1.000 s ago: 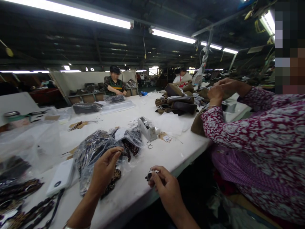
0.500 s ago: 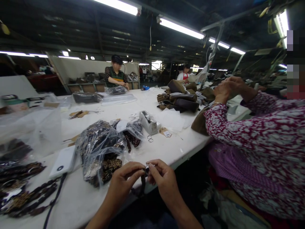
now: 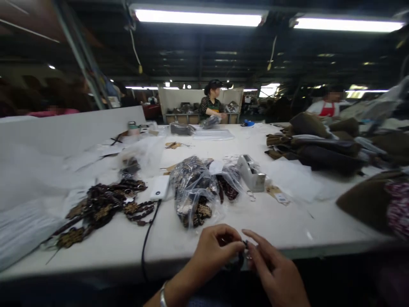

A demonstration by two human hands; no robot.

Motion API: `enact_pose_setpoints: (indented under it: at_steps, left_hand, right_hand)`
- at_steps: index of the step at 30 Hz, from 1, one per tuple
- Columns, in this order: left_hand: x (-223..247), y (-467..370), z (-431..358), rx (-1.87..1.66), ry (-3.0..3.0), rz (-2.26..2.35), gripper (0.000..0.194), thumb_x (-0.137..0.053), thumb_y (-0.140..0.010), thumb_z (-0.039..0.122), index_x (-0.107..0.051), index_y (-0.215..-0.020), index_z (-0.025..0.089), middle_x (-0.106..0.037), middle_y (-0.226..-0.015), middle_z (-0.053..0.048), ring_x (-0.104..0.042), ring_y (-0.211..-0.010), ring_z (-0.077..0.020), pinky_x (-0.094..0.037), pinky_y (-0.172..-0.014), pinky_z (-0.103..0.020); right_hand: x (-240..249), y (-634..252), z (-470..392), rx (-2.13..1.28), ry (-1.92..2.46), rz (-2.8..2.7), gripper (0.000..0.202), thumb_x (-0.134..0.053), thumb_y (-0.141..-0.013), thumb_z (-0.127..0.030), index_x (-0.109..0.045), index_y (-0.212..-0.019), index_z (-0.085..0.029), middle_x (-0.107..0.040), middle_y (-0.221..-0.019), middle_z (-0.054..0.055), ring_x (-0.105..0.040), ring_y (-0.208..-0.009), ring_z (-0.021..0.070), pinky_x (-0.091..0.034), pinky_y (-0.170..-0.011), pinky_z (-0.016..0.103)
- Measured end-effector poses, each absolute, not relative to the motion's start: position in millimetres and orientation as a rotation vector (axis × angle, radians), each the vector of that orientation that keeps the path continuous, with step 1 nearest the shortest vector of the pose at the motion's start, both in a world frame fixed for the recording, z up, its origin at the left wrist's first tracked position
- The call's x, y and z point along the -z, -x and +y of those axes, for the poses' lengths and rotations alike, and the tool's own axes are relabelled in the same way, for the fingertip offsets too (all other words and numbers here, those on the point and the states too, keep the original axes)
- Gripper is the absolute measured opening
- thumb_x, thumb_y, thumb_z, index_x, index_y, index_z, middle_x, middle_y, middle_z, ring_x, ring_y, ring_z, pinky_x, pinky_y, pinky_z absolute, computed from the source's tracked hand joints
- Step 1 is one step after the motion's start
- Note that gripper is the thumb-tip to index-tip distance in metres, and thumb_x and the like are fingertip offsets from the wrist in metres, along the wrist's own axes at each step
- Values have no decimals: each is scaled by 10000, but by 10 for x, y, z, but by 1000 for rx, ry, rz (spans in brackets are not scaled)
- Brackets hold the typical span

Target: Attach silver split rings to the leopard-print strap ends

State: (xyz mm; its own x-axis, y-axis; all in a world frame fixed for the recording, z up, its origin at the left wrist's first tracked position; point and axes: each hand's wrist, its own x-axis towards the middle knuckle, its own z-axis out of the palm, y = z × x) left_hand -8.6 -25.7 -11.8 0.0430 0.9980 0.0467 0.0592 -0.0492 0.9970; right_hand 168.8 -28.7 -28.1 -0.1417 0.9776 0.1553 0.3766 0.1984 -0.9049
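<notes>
At the table's front edge, my left hand (image 3: 215, 247) pinches a dark strap (image 3: 239, 259) that hangs below the fingertips. My right hand (image 3: 276, 266) is closed on a small metal ring (image 3: 247, 252) at the strap's end, its index finger partly extended. The fingertips of both hands nearly meet. Just beyond them lies a clear plastic bag (image 3: 194, 192) of leopard-patterned pieces. Behind my right hand are a grey tape dispenser (image 3: 251, 174), loose metal rings (image 3: 251, 195) and a tag (image 3: 277, 194).
Dark braided straps (image 3: 105, 202) and a white device (image 3: 159, 188) with a black cable lie on the left. Brown bags (image 3: 319, 145) are piled at right, near white sheets (image 3: 294, 177). A person (image 3: 213, 104) works across the white table (image 3: 287, 230).
The view has swung left, showing more straps and a white panel; the neighbouring person at right is mostly out of frame. Both hands still hold the strap and ring.
</notes>
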Motion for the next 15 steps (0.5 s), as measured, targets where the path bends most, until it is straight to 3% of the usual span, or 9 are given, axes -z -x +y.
enact_pose_setpoints:
  at_steps: [3,6,10,12,15]
  left_hand:
    - [129,53,-382,-1222,-1225,1156,173,-712,-778,256,-754,-911,152,-771,-846,-80,-714,-768,-200,-555,-706,-262]
    - [93,50,-453,-1258,-1273,1170,204,-666,-824,255,-760,-977,160,-775,-937,-92,-719,-830,-209,-563,-759,-273]
    - [-115,341,-427,-1318,-1356,1312,226,-679,-810,298,-763,-960,151,-777,-908,-92,-717,-776,-210,-573,-697,-281]
    - [-304,702,-423,-1451,-1385,1481,255,-661,-822,340,-752,-970,153,-774,-897,-73,-711,-757,-218,-581,-683,-318]
    - [-591,1437,-463,-1746,-1420,1955,357,-617,-869,404,-667,-1170,219,-751,-1051,-25,-691,-964,-281,-560,-840,-455]
  right_hand:
    - [378,-1669,-248,-716,1234,-1812,457,-584,-872,-475,-634,-1294,-306,-783,-923,59,-747,-777,255,-598,-677,284]
    - [379,-1581,-250,-663,1174,-1854,444,-568,-888,-455,-629,-1299,-299,-740,-1141,69,-740,-928,279,-603,-759,307]
    - [283,-1456,-309,-786,1147,-1799,576,-544,-912,-461,-449,-1450,-279,-785,-871,30,-747,-717,221,-596,-707,280]
    - [245,-1448,-325,-802,1148,-1755,595,-552,-912,-458,-425,-1462,-271,-771,-828,14,-728,-683,206,-581,-736,287]
    - [242,-1508,-306,-817,1203,-1712,531,-538,-928,-437,-486,-1422,-248,-758,-806,17,-703,-649,191,-562,-710,276]
